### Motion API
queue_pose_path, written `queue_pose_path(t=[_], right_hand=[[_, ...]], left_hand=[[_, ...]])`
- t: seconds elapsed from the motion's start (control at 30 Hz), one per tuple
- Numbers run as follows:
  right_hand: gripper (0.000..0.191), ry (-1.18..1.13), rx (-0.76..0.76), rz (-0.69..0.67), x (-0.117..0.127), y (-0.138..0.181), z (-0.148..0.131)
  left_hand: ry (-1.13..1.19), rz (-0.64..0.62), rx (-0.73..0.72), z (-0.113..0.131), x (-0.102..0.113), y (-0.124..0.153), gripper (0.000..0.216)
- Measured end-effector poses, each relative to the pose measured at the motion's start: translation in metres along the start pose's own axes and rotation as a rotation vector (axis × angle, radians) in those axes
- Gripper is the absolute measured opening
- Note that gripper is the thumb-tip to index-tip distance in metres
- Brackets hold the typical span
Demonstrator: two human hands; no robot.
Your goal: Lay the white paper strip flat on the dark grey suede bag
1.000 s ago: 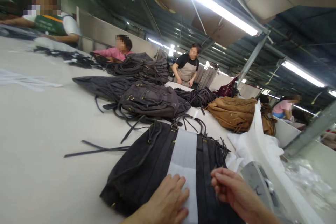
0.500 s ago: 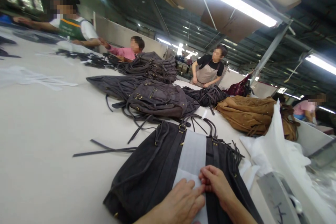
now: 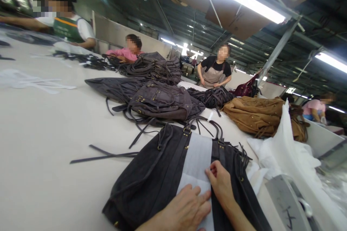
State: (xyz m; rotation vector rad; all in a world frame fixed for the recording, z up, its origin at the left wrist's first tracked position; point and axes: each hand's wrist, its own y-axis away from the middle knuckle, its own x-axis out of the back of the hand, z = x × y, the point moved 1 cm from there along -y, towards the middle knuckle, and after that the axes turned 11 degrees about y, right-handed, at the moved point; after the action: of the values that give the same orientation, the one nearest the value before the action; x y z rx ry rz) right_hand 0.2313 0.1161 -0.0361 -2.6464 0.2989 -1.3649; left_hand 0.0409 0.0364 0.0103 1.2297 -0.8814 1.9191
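A dark grey suede bag (image 3: 151, 177) lies flat on the white table (image 3: 40, 133) in front of me. A white paper strip (image 3: 197, 158) runs down the bag's middle. My left hand (image 3: 184, 209) rests flat on the near end of the strip, fingers spread. My right hand (image 3: 221, 184) sits on the strip's right edge, its fingertips pinching that edge against the bag's strap. Loose dark straps (image 3: 105, 155) trail from the bag to the left.
Other dark bags (image 3: 159, 101) and a tan bag (image 3: 255, 115) are piled farther along the table. White wrapping paper (image 3: 282, 151) lies at right beside a grey metal part (image 3: 284, 202). Several people stand around the table's far side.
My right hand came in from the right onto the strip's right edge and slid farther up it. My left hand stayed flat on the strip. The camera view shifted slightly.
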Motion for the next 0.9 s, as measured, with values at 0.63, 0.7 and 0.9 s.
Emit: queue_pose_path(t=[0.63, 0.7, 0.9], right_hand=[[0.073, -0.112, -0.095, -0.284, 0.014, -0.019, -0.004], [0.057, -0.136, -0.134, -0.301, 0.028, -0.024, -0.013], [0.027, -0.268, -0.087, -0.603, 0.150, 0.037, -0.024]], left_hand=[[0.014, 0.016, -0.029, -0.002, -0.003, -0.001, 0.039], [0.009, 0.022, -0.038, -0.004, -0.004, -0.002, 0.038], [0.012, 0.022, -0.065, -0.010, -0.008, -0.005, 0.036]])
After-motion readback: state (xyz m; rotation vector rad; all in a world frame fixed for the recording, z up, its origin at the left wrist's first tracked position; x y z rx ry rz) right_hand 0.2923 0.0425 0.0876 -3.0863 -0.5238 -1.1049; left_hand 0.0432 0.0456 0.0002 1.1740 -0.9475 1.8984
